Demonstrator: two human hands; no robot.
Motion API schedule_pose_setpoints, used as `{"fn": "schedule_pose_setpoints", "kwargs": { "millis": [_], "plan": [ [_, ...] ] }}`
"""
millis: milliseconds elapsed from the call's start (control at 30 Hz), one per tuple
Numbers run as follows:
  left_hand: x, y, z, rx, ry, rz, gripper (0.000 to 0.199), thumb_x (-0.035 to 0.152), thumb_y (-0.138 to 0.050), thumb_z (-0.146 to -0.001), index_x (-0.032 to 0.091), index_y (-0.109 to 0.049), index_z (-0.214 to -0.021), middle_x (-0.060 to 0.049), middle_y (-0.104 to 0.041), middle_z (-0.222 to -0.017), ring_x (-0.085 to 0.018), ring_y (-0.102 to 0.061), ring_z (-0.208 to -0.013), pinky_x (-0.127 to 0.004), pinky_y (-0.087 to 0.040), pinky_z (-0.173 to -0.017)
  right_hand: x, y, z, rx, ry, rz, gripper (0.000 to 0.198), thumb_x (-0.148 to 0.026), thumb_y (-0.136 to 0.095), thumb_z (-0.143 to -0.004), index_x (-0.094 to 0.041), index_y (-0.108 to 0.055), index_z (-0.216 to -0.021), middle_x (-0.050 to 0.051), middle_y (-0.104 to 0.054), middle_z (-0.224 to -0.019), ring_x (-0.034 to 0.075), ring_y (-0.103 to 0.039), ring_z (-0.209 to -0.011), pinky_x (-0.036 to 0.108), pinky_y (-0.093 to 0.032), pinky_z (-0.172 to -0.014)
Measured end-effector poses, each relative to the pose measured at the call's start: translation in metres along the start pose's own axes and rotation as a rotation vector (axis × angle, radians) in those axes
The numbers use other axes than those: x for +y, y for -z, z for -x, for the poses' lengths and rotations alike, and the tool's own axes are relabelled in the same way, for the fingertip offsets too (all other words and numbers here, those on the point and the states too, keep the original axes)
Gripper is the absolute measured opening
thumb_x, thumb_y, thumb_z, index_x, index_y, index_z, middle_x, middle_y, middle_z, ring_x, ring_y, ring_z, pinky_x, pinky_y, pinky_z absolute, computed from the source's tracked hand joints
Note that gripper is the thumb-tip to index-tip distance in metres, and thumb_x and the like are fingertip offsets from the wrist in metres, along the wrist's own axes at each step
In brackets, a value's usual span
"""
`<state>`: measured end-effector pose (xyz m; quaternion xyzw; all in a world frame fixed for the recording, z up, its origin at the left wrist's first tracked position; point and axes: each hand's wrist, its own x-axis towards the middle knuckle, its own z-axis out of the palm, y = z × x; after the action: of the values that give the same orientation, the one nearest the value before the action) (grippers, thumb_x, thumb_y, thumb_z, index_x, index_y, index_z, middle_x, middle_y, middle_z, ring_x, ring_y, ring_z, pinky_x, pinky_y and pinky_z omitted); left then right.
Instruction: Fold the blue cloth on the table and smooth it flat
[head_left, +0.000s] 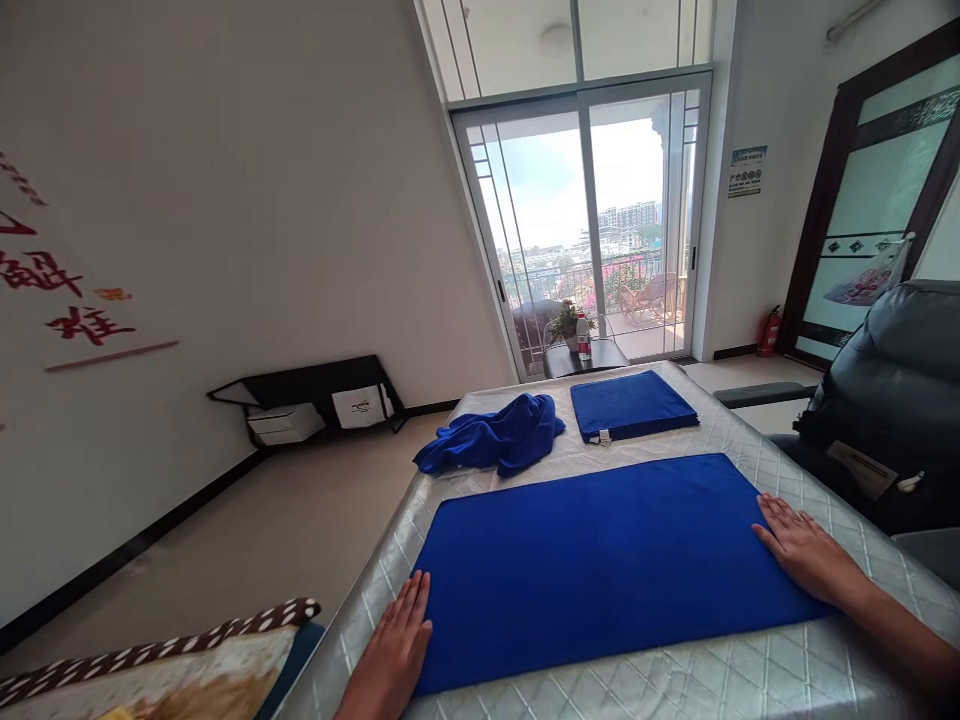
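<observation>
A blue towel is spread flat in a long rectangle on the quilted silver-white mattress. On its left edge lies my left hand, flat with the fingers stretched out. My right hand rests at the right edge, its fingers also extended against the cloth. Beyond the spread towel, a crumpled blue towel sits in a loose heap on the left. To the right of that heap is a neat stack of folded blue towels, with a small white tag at its near edge.
A black leather chair stands right of the mattress. At the far end, a small table carries a bottle and a potted plant. A low black shelf stands by the left wall. Patterned bedding is at lower left.
</observation>
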<state>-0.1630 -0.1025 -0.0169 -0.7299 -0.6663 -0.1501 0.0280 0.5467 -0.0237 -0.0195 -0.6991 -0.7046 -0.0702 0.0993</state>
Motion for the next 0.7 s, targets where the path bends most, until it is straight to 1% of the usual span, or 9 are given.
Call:
{"fn": "schedule_pose_setpoints", "kwargs": {
  "millis": [67,133,200,300,367,400,500,600,700],
  "plan": [
    [0.013,0.003,-0.004,0.051,-0.011,-0.013,0.064,0.045,-0.026,-0.103,0.021,-0.010,-0.159,-0.010,-0.030,-0.163,-0.029,-0.030,-0.149,-0.054,-0.030,-0.120,-0.026,0.014,0.002,0.038,-0.030,0.023,0.070,-0.042,-0.021,-0.096,-0.003,-0.045,-0.148,0.017,-0.038,-0.157,0.029,-0.030,-0.147,0.052,-0.027,-0.120],
    [0.044,0.006,-0.011,0.084,-0.061,-0.017,0.063,0.043,-0.027,-0.103,0.022,-0.006,-0.160,-0.009,-0.030,-0.163,-0.028,-0.030,-0.149,-0.052,-0.032,-0.120,-0.068,0.031,0.007,0.083,0.022,0.003,0.066,-0.040,-0.021,-0.098,-0.005,-0.045,-0.149,0.016,-0.038,-0.158,0.027,-0.029,-0.148,0.051,-0.027,-0.121],
    [0.093,0.008,-0.020,0.063,-0.160,-0.011,0.061,0.039,-0.025,-0.105,0.023,-0.005,-0.160,-0.009,-0.030,-0.163,-0.025,-0.030,-0.149,-0.049,-0.034,-0.119,-0.123,0.049,0.015,0.087,0.156,-0.067,0.063,-0.042,-0.022,-0.101,-0.009,-0.041,-0.152,0.014,-0.036,-0.159,0.025,-0.027,-0.149,0.049,-0.026,-0.121],
    [0.178,0.008,-0.032,-0.009,-0.353,0.005,0.059,0.034,-0.025,-0.106,0.021,-0.004,-0.160,-0.009,-0.027,-0.164,-0.022,-0.029,-0.149,-0.045,-0.035,-0.119,-0.209,0.066,0.026,-0.002,0.343,-0.205,0.063,-0.047,-0.020,-0.104,-0.013,-0.032,-0.156,0.010,-0.029,-0.162,0.022,-0.023,-0.150,0.045,-0.026,-0.122],
    [0.224,0.004,-0.036,-0.029,-0.460,0.020,0.059,0.036,-0.027,-0.106,0.021,-0.006,-0.160,-0.008,-0.024,-0.165,-0.023,-0.027,-0.150,-0.045,-0.035,-0.120,-0.252,0.067,0.030,-0.087,0.428,-0.260,0.064,-0.049,-0.019,-0.105,-0.013,-0.031,-0.156,0.010,-0.028,-0.162,0.022,-0.022,-0.150,0.043,-0.025,-0.122],
    [0.239,0.001,-0.037,-0.037,-0.492,0.029,0.059,0.037,-0.026,-0.107,0.020,-0.007,-0.160,-0.008,-0.024,-0.165,-0.023,-0.027,-0.150,-0.045,-0.035,-0.120,-0.265,0.065,0.032,-0.120,0.459,-0.279,0.064,-0.048,-0.019,-0.105,-0.013,-0.031,-0.156,0.010,-0.027,-0.162,0.022,-0.022,-0.150,0.043,-0.025,-0.123],
    [0.259,-0.009,-0.036,-0.063,-0.504,0.055,0.060,0.042,-0.024,-0.107,0.019,-0.008,-0.160,-0.009,-0.026,-0.164,-0.024,-0.027,-0.150,-0.047,-0.036,-0.119,-0.281,0.052,0.034,-0.156,0.498,-0.309,0.062,-0.045,-0.019,-0.105,-0.011,-0.031,-0.156,0.011,-0.024,-0.162,0.024,-0.022,-0.150,0.045,-0.023,-0.123],
    [0.260,-0.015,-0.035,-0.086,-0.484,0.064,0.062,0.045,-0.025,-0.107,0.020,-0.006,-0.160,-0.009,-0.025,-0.164,-0.025,-0.026,-0.150,-0.048,-0.035,-0.120,-0.280,0.045,0.034,-0.152,0.495,-0.314,0.062,-0.045,-0.018,-0.105,-0.011,-0.028,-0.157,0.011,-0.022,-0.163,0.025,-0.020,-0.151,0.046,-0.023,-0.123],
    [0.255,-0.017,-0.037,-0.109,-0.476,0.049,0.064,0.049,-0.025,-0.106,0.020,-0.007,-0.160,-0.008,-0.023,-0.165,-0.025,-0.024,-0.151,-0.047,-0.034,-0.120,-0.275,0.045,0.033,-0.163,0.474,-0.316,0.064,-0.049,-0.018,-0.105,-0.013,-0.027,-0.157,0.010,-0.022,-0.163,0.024,-0.018,-0.151,0.045,-0.021,-0.124]
  ]
}}
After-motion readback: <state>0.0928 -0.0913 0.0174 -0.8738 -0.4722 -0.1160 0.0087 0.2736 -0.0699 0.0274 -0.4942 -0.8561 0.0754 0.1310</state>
